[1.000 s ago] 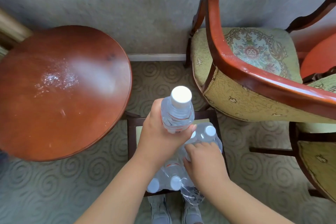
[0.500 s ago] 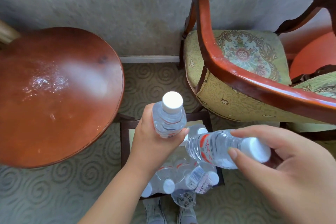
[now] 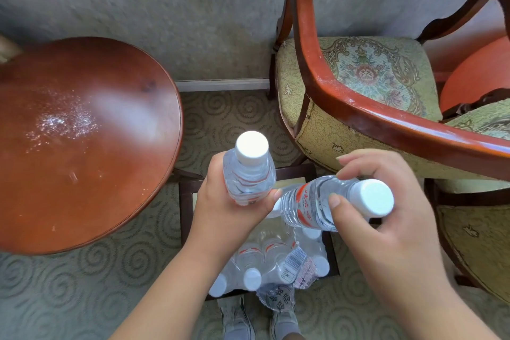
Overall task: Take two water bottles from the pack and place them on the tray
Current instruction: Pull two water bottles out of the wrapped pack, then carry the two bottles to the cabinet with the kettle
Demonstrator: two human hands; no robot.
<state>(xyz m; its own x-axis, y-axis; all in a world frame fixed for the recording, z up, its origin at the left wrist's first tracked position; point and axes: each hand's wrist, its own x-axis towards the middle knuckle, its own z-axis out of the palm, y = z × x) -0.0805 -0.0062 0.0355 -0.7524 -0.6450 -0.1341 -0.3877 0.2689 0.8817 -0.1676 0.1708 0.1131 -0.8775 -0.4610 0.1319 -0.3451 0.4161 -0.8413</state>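
My left hand (image 3: 220, 210) grips a clear water bottle (image 3: 249, 171) with a white cap, held upright above the pack. A second water bottle (image 3: 311, 203) with a red label lies tilted in my right hand (image 3: 386, 234), its white cap pointing right. The two bottles almost touch near my left fingertips. Below both hands sits the pack of bottles (image 3: 273, 262) in torn plastic wrap, on a small dark stool (image 3: 185, 201). No tray shows in view.
A round red-brown wooden table (image 3: 82, 141) stands to the left. An upholstered armchair (image 3: 367, 83) with a red wooden frame stands to the right, close to my right hand. Patterned carpet (image 3: 69, 292) covers the floor; my shoes (image 3: 237, 320) are at the bottom.
My right hand pulled a second bottle out of the pack and lifted it up beside the first. My left hand kept its bottle roughly in place.
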